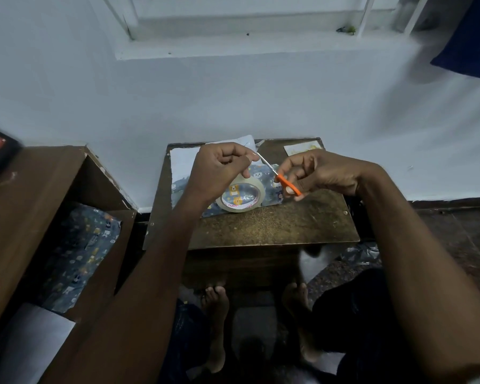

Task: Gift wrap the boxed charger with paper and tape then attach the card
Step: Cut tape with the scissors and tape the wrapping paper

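Cutting: strip of tape being snipped, judged the step in hand, with wrapping partly done and sealing not yet finished.
Left hand [222,169]: raised above the table, fingers curled, pinching the free end of clear tape drawn up from the tape roll [240,197].
Right hand [313,173]: gripping the orange-handled scissors [279,174], blades pointed up-left toward the pinched tape end.
Parcel [263,180]: boxed charger taken to be inside the patterned paper, lying at the far middle of the small table [275,225], roll resting on top of it.
Card [304,149]: pale slip at the table's far right corner, well apart from the parcel, not attached.
Spare paper [81,253]: more patterned sheet in the brown box to the left.
Next move: blades closed across the taut strip just above the roll, then the cut piece pressed over an open seam.
Risk: 1 slack strip folding onto itself.
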Demonstrator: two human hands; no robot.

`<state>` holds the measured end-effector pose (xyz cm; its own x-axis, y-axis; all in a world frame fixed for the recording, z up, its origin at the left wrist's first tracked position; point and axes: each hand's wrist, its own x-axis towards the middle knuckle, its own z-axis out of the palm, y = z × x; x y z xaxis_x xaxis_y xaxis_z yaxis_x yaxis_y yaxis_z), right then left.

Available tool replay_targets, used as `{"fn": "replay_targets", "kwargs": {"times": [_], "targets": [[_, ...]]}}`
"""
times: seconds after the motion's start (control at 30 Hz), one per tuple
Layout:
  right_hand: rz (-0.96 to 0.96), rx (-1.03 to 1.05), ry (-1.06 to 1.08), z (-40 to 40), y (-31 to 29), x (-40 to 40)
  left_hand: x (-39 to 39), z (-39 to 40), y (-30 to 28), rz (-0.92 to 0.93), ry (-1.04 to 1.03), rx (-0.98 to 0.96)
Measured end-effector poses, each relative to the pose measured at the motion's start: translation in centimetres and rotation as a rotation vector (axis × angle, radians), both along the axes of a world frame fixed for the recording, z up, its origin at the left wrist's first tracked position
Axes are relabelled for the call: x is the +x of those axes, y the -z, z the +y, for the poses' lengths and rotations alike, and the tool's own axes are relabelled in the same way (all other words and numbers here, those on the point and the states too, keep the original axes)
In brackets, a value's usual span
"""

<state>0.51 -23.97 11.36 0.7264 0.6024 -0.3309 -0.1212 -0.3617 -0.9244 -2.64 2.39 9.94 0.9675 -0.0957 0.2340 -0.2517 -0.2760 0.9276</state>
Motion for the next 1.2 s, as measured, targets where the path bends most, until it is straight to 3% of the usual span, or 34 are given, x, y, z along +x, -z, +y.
{"fn": "replay_targets", "kwargs": {"times": [0.37, 0.9, 1.2], "targets": [[0.007, -0.011, -0.007, 0.35, 0.07, 0.16, 0.27, -0.13, 0.06, 0.026, 0.017, 0.005], [-0.167, -0.117, 0.024, 0.46, 0.6, 0.22, 0.64, 0.05, 0.7, 0.05, -0.001, 0.069], [-0.211, -0.159, 0.03, 0.27, 0.84, 0.2, 0.53, -0.15, 0.5, 0.091, -0.109, 0.013]]}}
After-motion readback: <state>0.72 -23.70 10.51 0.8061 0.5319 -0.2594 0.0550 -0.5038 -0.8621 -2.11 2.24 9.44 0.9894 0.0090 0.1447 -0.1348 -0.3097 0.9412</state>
